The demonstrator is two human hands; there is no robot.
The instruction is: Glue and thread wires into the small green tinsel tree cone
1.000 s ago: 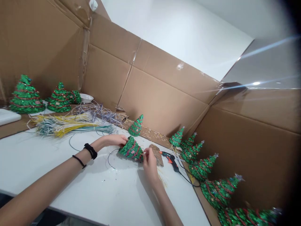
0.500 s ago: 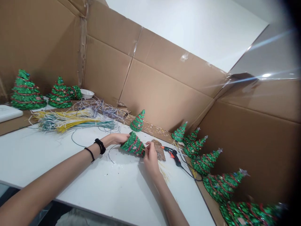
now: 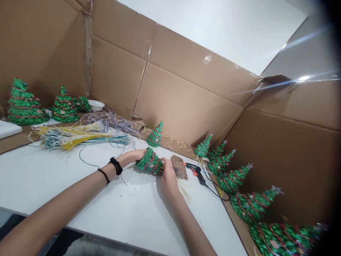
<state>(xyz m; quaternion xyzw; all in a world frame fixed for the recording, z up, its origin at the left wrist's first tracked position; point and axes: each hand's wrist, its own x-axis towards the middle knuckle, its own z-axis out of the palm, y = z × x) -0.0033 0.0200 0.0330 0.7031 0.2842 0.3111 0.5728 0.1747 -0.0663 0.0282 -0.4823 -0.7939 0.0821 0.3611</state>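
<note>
Head view: sequinned tree [image 3: 151, 161] between fingers [image 3: 166, 164]

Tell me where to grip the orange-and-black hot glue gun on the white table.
Grip the hot glue gun by its black handle, coming from the right, clear of the right hand: the handle slants toward you, and the orange nozzle points left.

The green sequinned cone tree [image 3: 151, 161] looks glossy and rough, the brown corrugated cardboard wall [image 3: 183, 103] matt, the white tabletop [image 3: 80, 188] smooth, and the orange-and-black plastic glue gun [image 3: 195, 171] shiny.
</note>
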